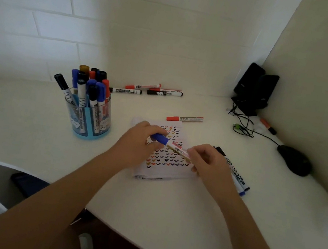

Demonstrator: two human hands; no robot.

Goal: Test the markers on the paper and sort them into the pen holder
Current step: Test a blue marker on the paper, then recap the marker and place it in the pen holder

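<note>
Both hands hold one blue-capped marker (171,145) just over the tick-covered paper (164,165), the left hand (138,141) curled round its cap end and the right hand (210,163) pinching its barrel, while the marker-filled pen holder (91,121) stands apart to the left.

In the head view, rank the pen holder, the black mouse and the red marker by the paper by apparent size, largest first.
1. pen holder.
2. black mouse.
3. red marker, about as long as the mouse but far thinner.
The mouse sits near the wide-angle edge, so that order is unsure.
</note>
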